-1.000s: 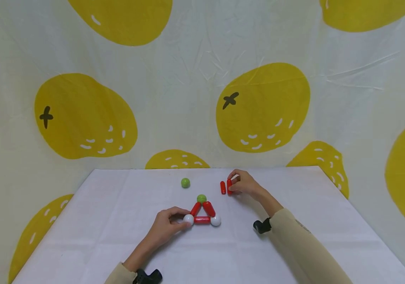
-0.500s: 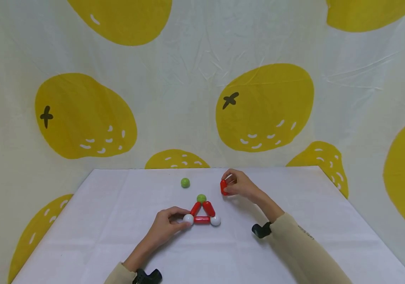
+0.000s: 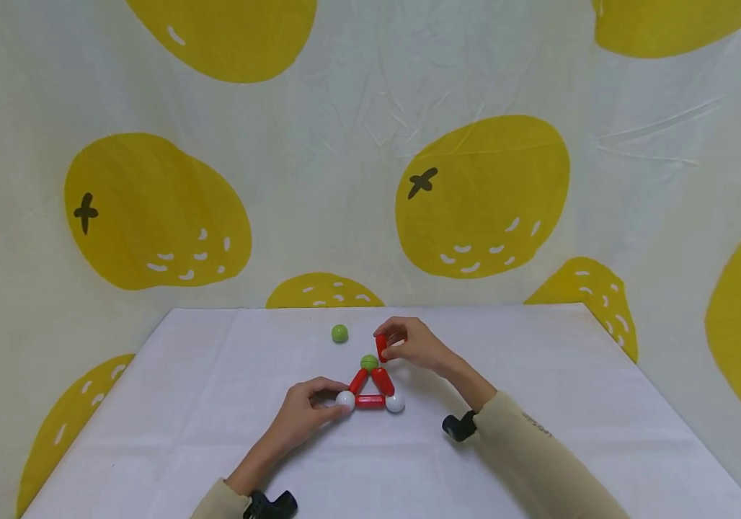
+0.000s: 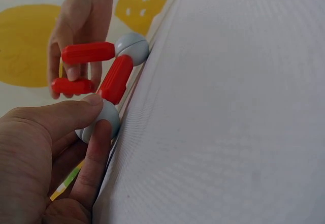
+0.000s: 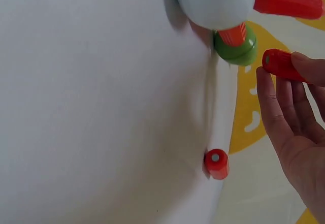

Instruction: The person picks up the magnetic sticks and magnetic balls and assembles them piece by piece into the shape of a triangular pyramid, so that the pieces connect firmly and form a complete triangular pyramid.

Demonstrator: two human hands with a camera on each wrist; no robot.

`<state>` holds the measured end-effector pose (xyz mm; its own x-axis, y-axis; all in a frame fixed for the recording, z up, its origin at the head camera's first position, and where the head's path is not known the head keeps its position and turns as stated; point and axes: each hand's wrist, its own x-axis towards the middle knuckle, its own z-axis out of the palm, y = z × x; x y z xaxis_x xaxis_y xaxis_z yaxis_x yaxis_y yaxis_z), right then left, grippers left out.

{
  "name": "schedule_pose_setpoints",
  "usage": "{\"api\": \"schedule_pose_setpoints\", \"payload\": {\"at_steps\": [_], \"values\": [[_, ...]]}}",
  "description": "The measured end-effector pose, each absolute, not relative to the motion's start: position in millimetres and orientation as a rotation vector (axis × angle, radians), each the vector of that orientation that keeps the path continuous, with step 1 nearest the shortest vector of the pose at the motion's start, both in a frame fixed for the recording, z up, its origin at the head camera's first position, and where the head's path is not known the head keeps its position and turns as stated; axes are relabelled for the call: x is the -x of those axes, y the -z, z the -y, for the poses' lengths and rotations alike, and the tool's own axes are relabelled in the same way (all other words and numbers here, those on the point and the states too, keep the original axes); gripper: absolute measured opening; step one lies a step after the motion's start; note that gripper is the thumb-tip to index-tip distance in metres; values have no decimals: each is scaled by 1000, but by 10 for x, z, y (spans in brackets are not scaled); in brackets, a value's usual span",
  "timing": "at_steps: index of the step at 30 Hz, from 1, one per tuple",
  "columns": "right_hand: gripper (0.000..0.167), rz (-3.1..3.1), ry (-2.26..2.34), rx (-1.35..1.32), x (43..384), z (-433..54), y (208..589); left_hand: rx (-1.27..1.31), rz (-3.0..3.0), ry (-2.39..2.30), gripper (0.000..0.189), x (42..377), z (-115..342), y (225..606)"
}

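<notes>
A flat triangle of three red rods, two white balls and a green ball [image 3: 368,362] lies on the table. With thumb and fingers my left hand [image 3: 308,404] pinches its near-left white ball [image 3: 345,401]. Another white ball [image 3: 395,402] forms the near-right corner, joined to the first by a red rod [image 3: 370,402]. My right hand [image 3: 419,344] pinches a loose red rod [image 3: 381,347] between thumb and fingertips, just behind and right of the green corner. In the right wrist view, this held red rod [image 5: 283,65] shows a small green dot on its end.
A loose green ball [image 3: 340,334] sits toward the back of the white-covered table [image 3: 215,360]. Another red rod [image 5: 217,164] lies on the table in the right wrist view; the right hand hides it in the head view. A fruit-patterned curtain [image 3: 325,180] hangs behind.
My right hand has moved left with the red rod, passing over the other loose rod, to beside the triangle's green corner. The left hand and the triangle have stayed put.
</notes>
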<state>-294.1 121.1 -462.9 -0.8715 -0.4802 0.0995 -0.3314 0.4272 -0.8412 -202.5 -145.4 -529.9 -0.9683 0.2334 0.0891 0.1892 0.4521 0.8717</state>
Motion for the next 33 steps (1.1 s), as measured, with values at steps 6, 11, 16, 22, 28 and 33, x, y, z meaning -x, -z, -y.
{"api": "schedule_pose_setpoints", "payload": {"at_steps": [6, 11, 16, 22, 28, 33], "values": [[30, -2499, 1459, 805, 2919, -1094, 4670, -380, -2632, -1584, 35, 2023, 1455, 5296], [28, -2504, 1469, 839, 2913, -1037, 4687, -392, -2644, -1577, 36, 2018, 1456, 5297], [26, -2502, 1470, 840, 2909, -1009, 4699, -392, -2643, -1576, 36, 2024, 1461, 5311], [24, -2496, 1457, 832, 2911, -1011, 4717, -394, -2639, -1585, 36, 2020, 1459, 5310], [20, -2479, 1463, 876, 2925, -1033, 4728, -404, -2639, -1596, 35, 2017, 1463, 5309], [21, -2433, 1470, 901, 2918, -1044, 4724, -407, -2632, -1599, 34, 2026, 1468, 5307]]}}
